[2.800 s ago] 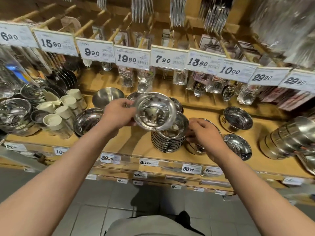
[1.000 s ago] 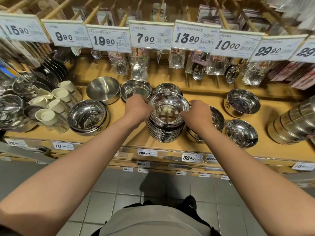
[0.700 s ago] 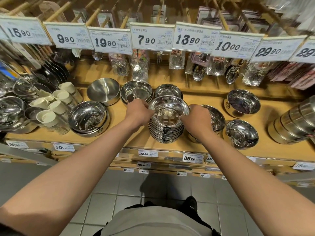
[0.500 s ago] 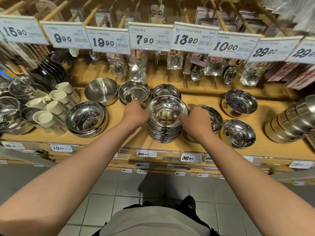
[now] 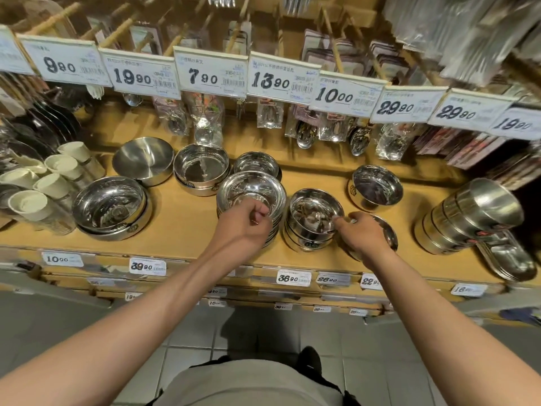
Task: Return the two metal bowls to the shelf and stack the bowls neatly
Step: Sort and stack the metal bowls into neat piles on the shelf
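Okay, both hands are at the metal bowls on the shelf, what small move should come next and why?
Probably draw the left hand back off the tall stack of shiny metal bowls: its top bowl looks seated level. The right hand touches the rim of the shorter metal bowl stack beside it, so straightening that one seems the remaining tidy-up.

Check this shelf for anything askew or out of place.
One thing stands out: the matte bowl at the back left leans tilted on its side, while the neighbouring bowls sit upright. The centre stack under the left hand looks level.
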The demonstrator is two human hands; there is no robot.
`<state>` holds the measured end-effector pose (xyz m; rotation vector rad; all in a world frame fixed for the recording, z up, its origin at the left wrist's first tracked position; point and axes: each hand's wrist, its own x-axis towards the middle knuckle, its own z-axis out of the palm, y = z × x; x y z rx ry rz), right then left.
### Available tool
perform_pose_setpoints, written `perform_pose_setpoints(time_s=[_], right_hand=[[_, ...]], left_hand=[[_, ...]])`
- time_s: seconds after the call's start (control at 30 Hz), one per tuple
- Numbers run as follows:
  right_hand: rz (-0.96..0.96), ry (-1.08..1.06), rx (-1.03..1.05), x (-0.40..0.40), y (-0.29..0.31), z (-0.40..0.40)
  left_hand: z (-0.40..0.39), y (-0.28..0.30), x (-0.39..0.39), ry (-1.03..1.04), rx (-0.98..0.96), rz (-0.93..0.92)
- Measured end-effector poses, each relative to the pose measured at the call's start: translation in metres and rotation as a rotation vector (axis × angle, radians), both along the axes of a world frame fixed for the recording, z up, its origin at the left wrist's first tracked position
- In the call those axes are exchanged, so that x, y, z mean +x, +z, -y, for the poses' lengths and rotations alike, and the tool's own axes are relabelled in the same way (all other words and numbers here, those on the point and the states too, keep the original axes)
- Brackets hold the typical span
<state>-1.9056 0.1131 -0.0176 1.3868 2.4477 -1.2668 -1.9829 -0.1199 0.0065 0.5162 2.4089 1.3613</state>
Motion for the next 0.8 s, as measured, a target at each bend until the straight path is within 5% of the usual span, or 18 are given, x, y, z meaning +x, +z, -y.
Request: perform_pose_setpoints(time_s=[0.13,0.53,0.8], right_hand=[[-0.056,0.028,-0.198,-0.012,-0.013,-0.011],[-0.136,0.404,0.096,-0.007,-0.006,-0.048],[-0.309,0.283,-0.306,-0.005,0.019,-0.094]], left_hand=[[-0.014,0.003,0.003,0.114,-0.017,0.015],[-0.056,-0.003,0.051,0.265,-0.112,0.252],[-0.074,-0.008,0.069,0.37,0.025,0.323]])
